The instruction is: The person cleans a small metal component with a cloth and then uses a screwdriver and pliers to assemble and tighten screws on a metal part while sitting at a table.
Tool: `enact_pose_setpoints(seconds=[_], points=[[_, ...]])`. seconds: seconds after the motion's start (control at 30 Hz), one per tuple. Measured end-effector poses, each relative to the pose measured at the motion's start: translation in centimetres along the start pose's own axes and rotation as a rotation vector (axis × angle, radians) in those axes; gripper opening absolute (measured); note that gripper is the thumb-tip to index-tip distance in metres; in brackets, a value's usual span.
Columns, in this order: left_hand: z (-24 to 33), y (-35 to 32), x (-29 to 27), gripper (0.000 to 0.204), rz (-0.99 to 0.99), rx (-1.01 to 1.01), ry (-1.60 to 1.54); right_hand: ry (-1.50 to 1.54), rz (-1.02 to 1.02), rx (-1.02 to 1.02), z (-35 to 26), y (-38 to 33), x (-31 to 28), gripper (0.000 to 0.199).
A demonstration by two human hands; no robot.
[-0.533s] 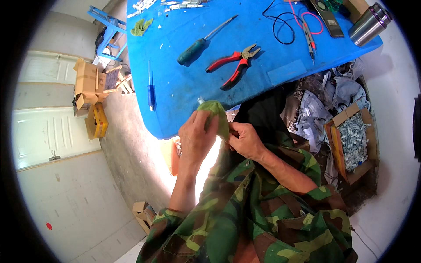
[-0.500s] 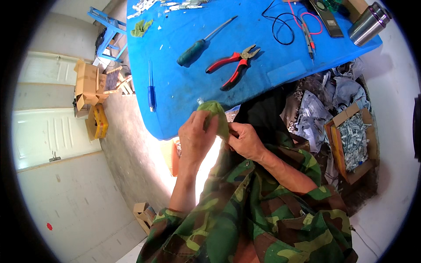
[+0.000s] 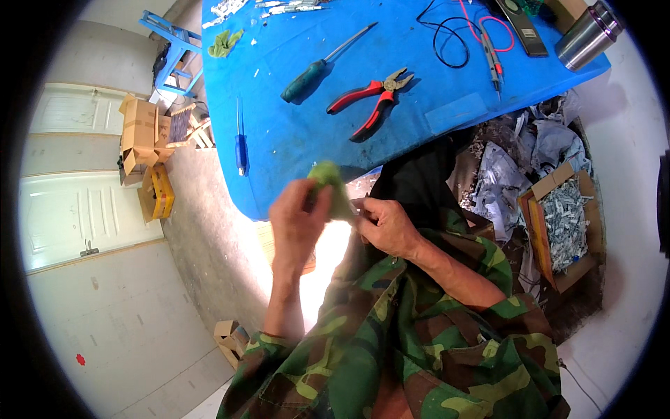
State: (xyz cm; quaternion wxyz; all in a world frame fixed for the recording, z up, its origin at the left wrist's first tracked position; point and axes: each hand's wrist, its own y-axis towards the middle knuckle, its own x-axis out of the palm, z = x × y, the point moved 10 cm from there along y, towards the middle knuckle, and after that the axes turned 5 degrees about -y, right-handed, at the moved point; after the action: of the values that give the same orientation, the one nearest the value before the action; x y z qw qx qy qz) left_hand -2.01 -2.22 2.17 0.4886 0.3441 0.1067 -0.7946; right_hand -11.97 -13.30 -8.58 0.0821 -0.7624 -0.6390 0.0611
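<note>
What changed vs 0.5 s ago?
Left hand shifted slightly left, carrying the green cloth with it; the cloth is now motion-blurred. No clear release or new grasp. Right hand almost in place. Red-handled pliers, green-handled screwdriver and blue-handled tool unchanged.

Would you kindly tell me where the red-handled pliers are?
In the head view, the pliers lie on the blue table, just right of the green-handled screwdriver.
</note>
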Motion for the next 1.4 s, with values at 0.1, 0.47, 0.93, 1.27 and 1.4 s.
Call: enact_pose_setpoints(seconds=[0.1, 0.47, 0.93, 1.27, 1.4], points=[[1.5, -0.4, 1.2, 0.016, 0.004, 0.066, 0.124, -0.031, -0.004, -0.010, -0.5, 0.0, 0.1, 0.027], [-1.2, 1.1, -1.4, 0.015, 0.139, 0.021, 0.203, -0.034, -0.007, 0.037, -0.6, -0.2, 0.3, 0.025], [0.6, 0.4, 0.8, 0.015, 0.071, 0.119, 0.271, -0.074, 0.019, 0.011, -0.1, -0.2, 0.1, 0.023], [-0.9, 1.5, -3.0, 0.014, 0.153, -0.084, 0.116, -0.045, -0.004, -0.035, -0.8, -0.2, 0.5, 0.023], [2.1, -1.2, 0.9, 0.015, -0.053, 0.042, 0.086, -0.033, 0.059, -0.061, -0.9, -0.2, -0.1, 0.022]])
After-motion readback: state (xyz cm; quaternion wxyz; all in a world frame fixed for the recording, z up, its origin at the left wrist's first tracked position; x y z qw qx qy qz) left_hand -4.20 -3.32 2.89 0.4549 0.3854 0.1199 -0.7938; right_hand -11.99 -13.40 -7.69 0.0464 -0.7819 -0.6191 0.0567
